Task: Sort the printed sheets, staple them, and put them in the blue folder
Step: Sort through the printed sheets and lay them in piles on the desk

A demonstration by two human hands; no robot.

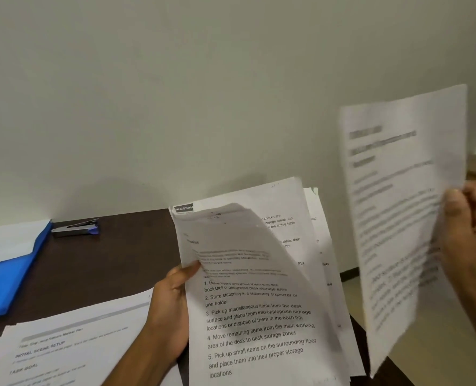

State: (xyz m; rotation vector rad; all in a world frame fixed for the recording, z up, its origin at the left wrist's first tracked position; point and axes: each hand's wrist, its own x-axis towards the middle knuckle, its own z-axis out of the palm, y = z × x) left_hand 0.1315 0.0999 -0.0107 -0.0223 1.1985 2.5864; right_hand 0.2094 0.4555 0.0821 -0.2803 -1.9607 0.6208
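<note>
Gripping a stack (259, 316) of printed sheets by its left edge, the left hand (170, 310) has its thumb on the top page. Right hand (468, 238) pinches a blurred single sheet (398, 218), held upright apart from the stack. Well left of the left fingers lies the open blue folder (11, 277) with white paper inside; a stapler (76, 227) sits just beyond it, and another sheet (72, 349) lies below the wrist.

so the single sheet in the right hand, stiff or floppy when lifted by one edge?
Likely floppy: the single sheet, pinched at one edge by the right hand, bows visibly. Probably very light; it blurs as if fluttering. A one-edge grip will likely let it sag.
</note>
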